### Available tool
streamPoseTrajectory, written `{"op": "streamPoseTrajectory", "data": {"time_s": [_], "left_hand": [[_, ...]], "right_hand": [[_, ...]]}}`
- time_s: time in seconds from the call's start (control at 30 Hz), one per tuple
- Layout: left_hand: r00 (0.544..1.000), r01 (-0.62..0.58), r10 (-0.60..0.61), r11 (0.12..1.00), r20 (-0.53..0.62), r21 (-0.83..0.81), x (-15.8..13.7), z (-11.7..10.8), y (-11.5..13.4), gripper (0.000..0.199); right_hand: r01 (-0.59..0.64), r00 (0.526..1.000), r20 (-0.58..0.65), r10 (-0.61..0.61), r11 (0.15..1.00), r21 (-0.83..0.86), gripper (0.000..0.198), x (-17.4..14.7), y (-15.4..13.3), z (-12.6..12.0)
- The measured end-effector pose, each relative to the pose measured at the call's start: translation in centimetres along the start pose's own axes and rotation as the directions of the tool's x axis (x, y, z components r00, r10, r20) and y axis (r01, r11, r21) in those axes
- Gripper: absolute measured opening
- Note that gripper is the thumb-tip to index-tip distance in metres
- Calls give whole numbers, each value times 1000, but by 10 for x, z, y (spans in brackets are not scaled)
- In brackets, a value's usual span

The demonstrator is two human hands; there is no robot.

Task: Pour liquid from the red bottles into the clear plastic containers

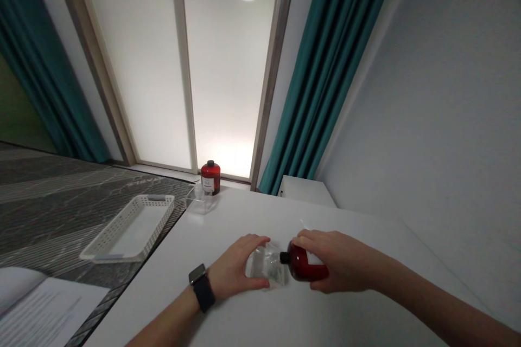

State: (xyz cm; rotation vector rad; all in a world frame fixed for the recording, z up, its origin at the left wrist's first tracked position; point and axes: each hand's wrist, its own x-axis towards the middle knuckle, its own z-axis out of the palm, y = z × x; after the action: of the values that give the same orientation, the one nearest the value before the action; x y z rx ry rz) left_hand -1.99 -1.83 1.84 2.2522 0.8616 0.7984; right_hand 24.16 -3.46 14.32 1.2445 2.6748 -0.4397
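Note:
My right hand (336,260) is wrapped round a dark red bottle (299,268) with a white label. The bottle lies tipped nearly on its side, its black top (284,258) pointing left. Right at that top is a small clear container (266,264), see-through and crumpled-looking in its reflections. My left hand (234,265), with a dark watch on the wrist, curves round the container from the left, thumb and fingers on opposite sides. Whether liquid runs from the bottle I cannot tell. The bottle's far end is hidden by my right palm.
At the white table's (244,209) far left corner stands another red bottle (210,176), black-capped, beside a clear box (198,203). A white perforated basket (152,230) and an open booklet (61,309) lie on the left. Beyond the table is a white cabinet (307,190).

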Motion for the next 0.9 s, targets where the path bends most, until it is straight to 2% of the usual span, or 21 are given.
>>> {"op": "streamPoseTrajectory", "data": {"time_s": [0.9], "left_hand": [[1000,-8,8,1000,-10,-13,0,0,1,75]], "right_hand": [[13,1000,15,-13,1000,-28,63,1,-1,-3]]}}
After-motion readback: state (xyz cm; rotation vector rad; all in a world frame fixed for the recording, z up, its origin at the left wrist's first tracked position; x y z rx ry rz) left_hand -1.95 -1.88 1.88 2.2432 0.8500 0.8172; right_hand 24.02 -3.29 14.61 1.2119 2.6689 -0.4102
